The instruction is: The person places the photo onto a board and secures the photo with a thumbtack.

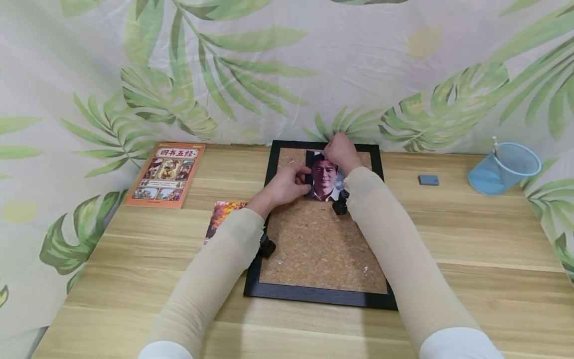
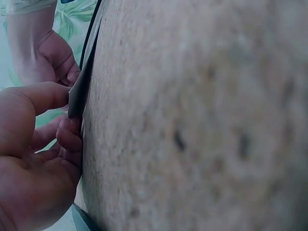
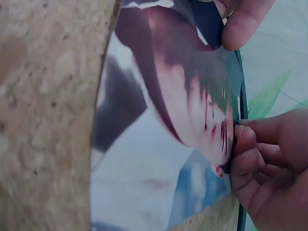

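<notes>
A portrait photo (image 1: 324,182) lies near the top of a black-framed cork board (image 1: 314,249). My left hand (image 1: 284,185) pinches the photo's left edge. In the left wrist view that edge stands slightly off the cork, between thumb and fingers. At the photo's top edge, my right hand (image 1: 343,151) has its fingers curled, with the tips pressed together against the print. The right wrist view shows this hand (image 3: 281,166) pinching something small that its fingertips hide. Small clear, shiny pins (image 1: 365,270) sit at places on the cork.
An orange book (image 1: 166,174) lies at the back left. A colourful autumn picture (image 1: 221,214) lies partly under my left forearm. To the right are a small blue block (image 1: 428,180) and a tilted-looking blue mesh cup (image 1: 486,172) with a pale stick in it. A leaf-patterned cloth hangs behind.
</notes>
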### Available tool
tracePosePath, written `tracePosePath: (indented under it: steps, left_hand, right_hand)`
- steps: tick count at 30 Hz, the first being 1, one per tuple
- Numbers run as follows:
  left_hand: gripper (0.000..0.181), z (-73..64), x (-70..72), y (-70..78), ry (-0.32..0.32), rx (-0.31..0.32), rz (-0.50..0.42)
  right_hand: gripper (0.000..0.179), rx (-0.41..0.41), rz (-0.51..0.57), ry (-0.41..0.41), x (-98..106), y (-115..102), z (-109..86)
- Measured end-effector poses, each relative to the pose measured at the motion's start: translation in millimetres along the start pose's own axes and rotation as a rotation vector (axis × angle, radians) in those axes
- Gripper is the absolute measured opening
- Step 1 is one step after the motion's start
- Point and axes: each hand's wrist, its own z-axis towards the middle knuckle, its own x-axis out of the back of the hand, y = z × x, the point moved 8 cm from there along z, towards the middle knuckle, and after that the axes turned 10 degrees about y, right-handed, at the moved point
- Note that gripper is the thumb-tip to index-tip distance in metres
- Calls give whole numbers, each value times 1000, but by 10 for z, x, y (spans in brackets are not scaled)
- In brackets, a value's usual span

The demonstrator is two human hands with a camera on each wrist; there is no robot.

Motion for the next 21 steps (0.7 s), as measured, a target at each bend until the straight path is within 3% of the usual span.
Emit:
tracePosePath:
  steps: [4, 10, 16, 21]
  left_hand:
    - [46, 2, -2, 7, 6, 13, 27]
    - [45, -2, 7, 15, 19, 35, 94]
    - [44, 2, 5, 34, 25, 43, 126]
    - [46, 9, 4, -2, 24, 67, 82]
  right_hand:
    - [26, -68, 61, 6, -10, 104, -6]
    - [20, -245, 307, -71, -115, 236, -63]
    - [20, -229, 273, -62, -73, 229, -86]
    - [22, -214, 289, -84, -44, 239, -117]
